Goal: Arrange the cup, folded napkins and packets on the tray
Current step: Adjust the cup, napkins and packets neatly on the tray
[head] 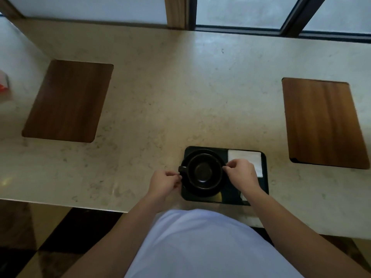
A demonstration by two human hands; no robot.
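Observation:
A black cup (204, 171) sits on a black saucer (197, 192) on the left half of a black tray (264, 177) near the counter's front edge. The cup's handle points left. My left hand (163, 182) pinches the saucer's left rim just below the handle. My right hand (242, 174) pinches the saucer's right rim. A white folded napkin (246, 158) lies on the tray's far right part, partly under my right hand. A small white bit, perhaps a packet (243, 196), shows beside my right wrist.
Two wooden boards lie on the pale stone counter (160, 97), one at the left (68, 101) and one at the right (323, 123). A red and white object (4, 83) sits at the far left edge. Windows run along the back.

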